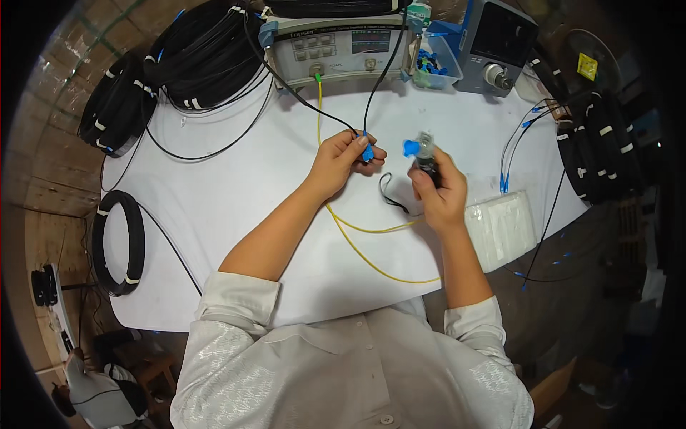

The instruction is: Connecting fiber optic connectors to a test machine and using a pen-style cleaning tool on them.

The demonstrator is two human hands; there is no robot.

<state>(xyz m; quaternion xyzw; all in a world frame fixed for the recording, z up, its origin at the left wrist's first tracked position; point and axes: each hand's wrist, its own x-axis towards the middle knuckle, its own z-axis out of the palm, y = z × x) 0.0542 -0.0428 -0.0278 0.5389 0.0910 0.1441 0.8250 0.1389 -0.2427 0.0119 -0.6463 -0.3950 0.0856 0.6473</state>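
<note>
Nearest to us, our two forearms come up over the white worktop (236,207), and a yellow cable (371,261) loops across it between them, running on up to the grey test instrument (336,48) at the far edge. Our left hand (341,163) has its fingers (361,143) pinched narrow on a blue connector (367,152) at the end of a thin black cable (379,79) that also climbs toward the instrument. Just beside it, our right hand (439,189) is wrapped around a small dark handheld tool (426,159) with a blue cap (411,147) at its top; a short black strap (389,191) hangs from it onto the worktop, between the hands. To the right of that hand lies a flat pack of white wipes (504,225), and beyond it more thin cables with blue connector ends (504,182) trail off the edge. On the left, a black cable coil (118,243) rests partly over the worktop's edge, and farther off two larger bundles of black coils (171,71) crowd the far left corner. At the far edge, right of the instrument, an open clear bin (436,64) holds blue caps, and beside it stands a grey box-shaped device (496,46). More banded black coils (597,146) lie off to the right.
</note>
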